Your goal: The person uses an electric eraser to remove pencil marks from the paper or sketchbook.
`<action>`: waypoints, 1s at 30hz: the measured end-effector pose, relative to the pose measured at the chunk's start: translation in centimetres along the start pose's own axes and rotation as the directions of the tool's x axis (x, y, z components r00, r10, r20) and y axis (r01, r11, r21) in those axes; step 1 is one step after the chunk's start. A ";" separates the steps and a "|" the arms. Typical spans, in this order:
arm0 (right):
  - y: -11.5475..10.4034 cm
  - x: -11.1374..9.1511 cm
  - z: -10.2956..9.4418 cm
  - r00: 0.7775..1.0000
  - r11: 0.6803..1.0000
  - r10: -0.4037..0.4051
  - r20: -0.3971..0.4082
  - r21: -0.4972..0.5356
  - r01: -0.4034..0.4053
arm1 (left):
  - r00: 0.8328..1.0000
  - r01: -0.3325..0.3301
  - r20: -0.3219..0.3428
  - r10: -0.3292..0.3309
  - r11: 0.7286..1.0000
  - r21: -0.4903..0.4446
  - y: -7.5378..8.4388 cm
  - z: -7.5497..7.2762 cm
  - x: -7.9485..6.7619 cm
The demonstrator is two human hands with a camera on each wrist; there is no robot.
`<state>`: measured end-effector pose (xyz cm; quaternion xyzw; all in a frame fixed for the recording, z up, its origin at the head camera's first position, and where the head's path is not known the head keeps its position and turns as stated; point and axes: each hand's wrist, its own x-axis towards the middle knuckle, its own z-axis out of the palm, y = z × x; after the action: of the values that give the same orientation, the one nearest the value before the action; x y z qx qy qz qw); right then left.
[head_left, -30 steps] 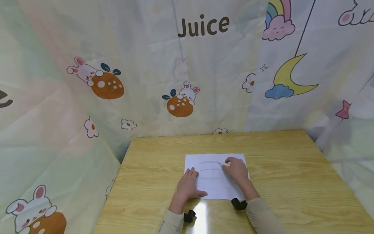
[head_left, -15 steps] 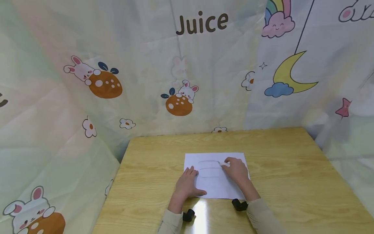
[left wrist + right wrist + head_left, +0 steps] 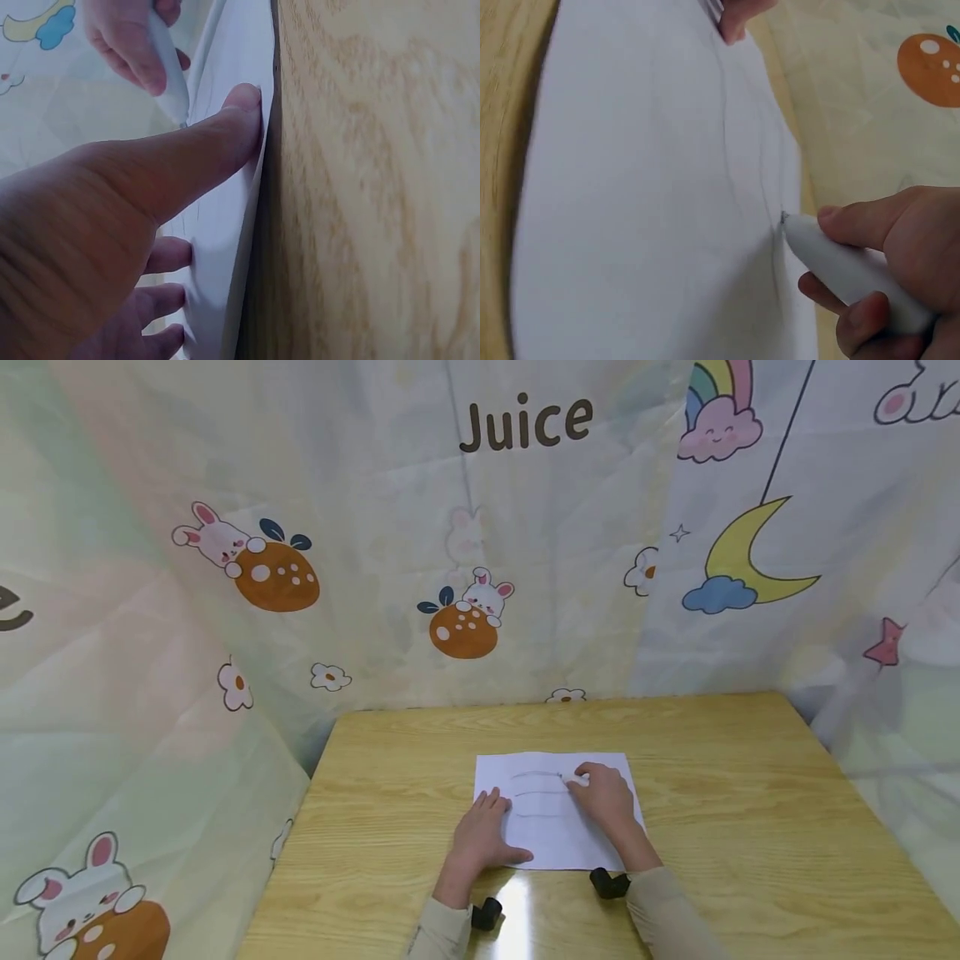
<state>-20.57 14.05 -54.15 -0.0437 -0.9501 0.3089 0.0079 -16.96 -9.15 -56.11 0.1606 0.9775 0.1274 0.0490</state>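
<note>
A white sheet of paper (image 3: 555,847) lies on the wooden table, with several roughly parallel pencil lines across it. My right hand (image 3: 609,797) pinches a thick white pen-shaped electric eraser (image 3: 840,266) between thumb and fingers. Its small grey tip touches the paper at the right end of the uppermost line. My left hand (image 3: 482,835) rests on the paper's left part, fingers spread and thumb along the near edge. In the left wrist view, the left thumb (image 3: 217,139) presses the sheet, whose edge lifts slightly off the wood. The eraser's rear end is hidden in my right palm.
The wooden table (image 3: 375,810) reaches back to a printed cloth (image 3: 555,568) hanging behind and at both sides. Black wrist mounts (image 3: 610,883) sit at both wrists, just beyond the near edge of the paper.
The eraser tip has shifted slightly left along the uppermost line, which now ends a little further left. My left hand stays in place; the head view sways slightly.
</note>
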 end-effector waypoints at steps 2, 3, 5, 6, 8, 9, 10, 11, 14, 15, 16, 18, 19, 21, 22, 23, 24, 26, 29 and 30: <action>0.0 -0.1 -0.1 1.000 1.000 0.007 0.002 -0.005 -0.007 | 1.000 -0.003 0.005 0.003 1.000 0.007 0.0 -0.1 0.1; 0.0 -0.2 -0.1 1.000 1.000 0.011 0.003 -0.008 -0.011 | 1.000 -0.005 0.007 0.004 1.000 0.011 0.0 -0.1 0.1; 0.0 -0.3 -0.2 1.000 1.000 0.014 0.006 -0.006 -0.014 | 1.000 -0.002 0.014 0.002 1.000 0.020 0.0 -0.3 0.1; -0.1 -0.3 -0.1 1.000 1.000 0.016 0.004 -0.001 -0.016 | 1.000 -0.003 0.014 0.003 1.000 0.023 0.0 -0.4 0.1; -0.1 -0.1 0.0 1.000 1.000 0.021 -0.003 0.010 -0.021 | 1.000 -0.006 0.010 0.006 1.000 0.030 -0.1 -0.5 0.2; -0.2 -0.1 0.0 1.000 1.000 0.020 -0.008 0.011 -0.020 | 1.000 -0.008 0.007 0.008 1.000 0.029 -0.1 -0.6 0.2; -0.2 0.0 0.0 1.000 1.000 0.021 -0.008 0.011 -0.021 | 1.000 -0.010 0.003 0.010 0.999 0.031 -0.1 -0.6 0.2; -0.2 0.0 0.0 1.000 1.000 0.024 -0.010 0.007 -0.024 | 1.000 -0.013 -0.002 0.013 0.999 0.031 -0.1 -0.7 0.3; -0.2 0.0 -0.1 1.000 1.000 0.024 -0.009 -0.013 -0.024 | 1.000 -0.016 -0.006 0.017 0.999 0.031 -0.1 -0.6 0.3; -0.2 -0.1 -0.1 1.000 1.000 0.019 -0.005 -0.014 -0.019 | 1.000 -0.014 -0.002 0.014 1.000 0.028 -0.1 -0.6 0.3; -0.1 0.0 -0.1 1.000 1.000 0.015 0.002 -0.012 -0.015 | 1.000 -0.011 0.004 0.010 1.000 0.028 -0.1 -0.6 0.2; -0.1 0.0 0.0 1.000 1.000 0.002 0.005 -0.005 -0.002 | 1.000 -0.004 0.012 0.003 1.000 0.026 -0.2 -0.6 0.2; -0.1 0.1 0.0 1.000 1.000 -0.002 0.004 -0.003 0.002 | 1.000 0.001 0.014 -0.001 1.000 0.028 -0.2 -0.6 0.1; -0.1 0.1 0.0 1.000 1.000 -0.008 -0.008 0.000 0.008 | 1.000 0.002 0.005 -0.002 1.000 0.030 -0.2 -0.6 0.1; -0.1 0.1 0.0 1.000 1.000 -0.006 -0.016 -0.002 0.006 | 1.000 0.001 -0.003 -0.001 1.000 0.030 -0.2 -0.7 0.2; -0.1 0.1 0.0 1.000 1.000 -0.005 -0.029 -0.004 0.005 | 1.000 -0.003 -0.014 0.003 1.000 0.026 -0.2 -0.7 0.2; -0.1 0.1 0.0 0.999 1.000 -0.003 -0.038 -0.005 0.002 | 1.000 -0.007 -0.017 0.007 1.000 0.026 -0.1 -0.7 0.2; 0.0 0.1 0.0 0.999 1.000 -0.002 -0.042 -0.004 0.001 | 1.000 -0.013 -0.016 0.013 1.000 0.018 0.0 -0.7 0.1; 0.1 0.0 0.2 1.000 1.000 -0.001 -0.026 -0.003 0.001 | 1.000 -0.014 0.000 0.014 1.000 0.017 0.2 -0.5 0.0; 0.1 0.0 0.2 1.000 1.000 -0.001 -0.022 -0.002 0.001 | 1.000 -0.010 0.005 0.010 1.000 0.022 0.1 -0.5 0.0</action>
<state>-20.55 14.01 -54.39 -0.0466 -0.9503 0.3074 0.0186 -16.94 -9.15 -55.64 0.1665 0.9779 0.1166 0.0489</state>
